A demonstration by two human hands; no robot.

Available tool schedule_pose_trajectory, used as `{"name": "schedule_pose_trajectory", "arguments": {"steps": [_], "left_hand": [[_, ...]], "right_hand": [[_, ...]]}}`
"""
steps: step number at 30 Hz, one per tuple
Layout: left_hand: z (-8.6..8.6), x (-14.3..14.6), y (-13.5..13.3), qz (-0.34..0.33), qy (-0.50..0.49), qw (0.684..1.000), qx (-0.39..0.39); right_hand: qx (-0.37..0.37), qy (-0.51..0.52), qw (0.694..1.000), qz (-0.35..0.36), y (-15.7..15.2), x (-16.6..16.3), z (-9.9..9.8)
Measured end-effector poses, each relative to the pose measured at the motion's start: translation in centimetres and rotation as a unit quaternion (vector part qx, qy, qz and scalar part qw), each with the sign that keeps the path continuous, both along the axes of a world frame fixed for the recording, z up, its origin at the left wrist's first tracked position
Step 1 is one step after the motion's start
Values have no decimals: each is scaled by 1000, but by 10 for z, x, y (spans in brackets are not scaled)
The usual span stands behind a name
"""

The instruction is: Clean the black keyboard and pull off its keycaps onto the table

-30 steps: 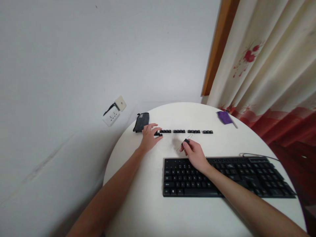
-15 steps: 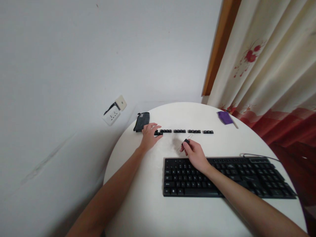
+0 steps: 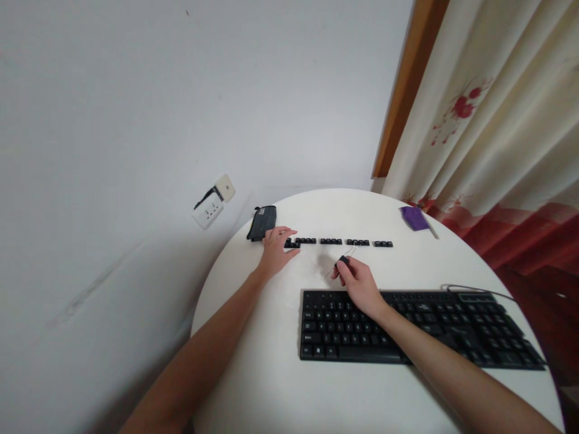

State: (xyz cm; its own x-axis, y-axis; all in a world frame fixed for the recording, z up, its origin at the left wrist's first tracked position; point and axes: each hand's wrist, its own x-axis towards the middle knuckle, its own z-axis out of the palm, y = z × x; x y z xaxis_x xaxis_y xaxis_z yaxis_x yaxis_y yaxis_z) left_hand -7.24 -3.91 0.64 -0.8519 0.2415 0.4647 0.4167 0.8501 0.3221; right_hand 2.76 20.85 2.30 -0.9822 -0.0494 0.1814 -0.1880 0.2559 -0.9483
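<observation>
My left hand rests at the left end of a row of small black keycaps. Its thumb and fingers are spread around the end keycaps, partly hiding them; whether it touches them I cannot tell. My right hand is closed on a wire keycap puller with a black handle and thin wire ends. One wire end points up toward the row. Below that hand lies a black keyboard, its top left part showing gaps where keys are off. My right forearm crosses over it.
A dark zippered pouch lies just beyond my left hand. At the right back sits a purple cloth with a pale stick. The keyboard cable curls behind the keyboard. The round white table meets a wall with a socket.
The view has shifted very slightly. Both hands keep their places, and the keycaps and keyboard have not visibly moved.
</observation>
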Motion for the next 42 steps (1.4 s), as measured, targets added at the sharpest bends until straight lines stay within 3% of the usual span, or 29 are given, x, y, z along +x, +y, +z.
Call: {"name": "schedule_pose_trajectory", "arguments": {"steps": [5, 16, 23, 30, 36, 42], "left_hand": [[5, 8, 5, -35, 4, 999, -3], [7, 9, 7, -23, 1, 1000, 3], [11, 15, 14, -179, -56, 980, 63], [9, 24, 25, -267, -121, 954, 64], [6, 23, 23, -268, -133, 951, 80], [3, 21, 21, -261, -136, 952, 90]], "right_hand": [[2, -1, 1000, 4, 0, 0, -1], [-5, -14, 1000, 2, 0, 0, -2], [-24, -9, 999, 24, 0, 2, -7], [68, 39, 987, 137, 0, 14, 6], [111, 59, 984, 127, 4, 15, 8], [170, 85, 958, 214, 13, 21, 13]]}}
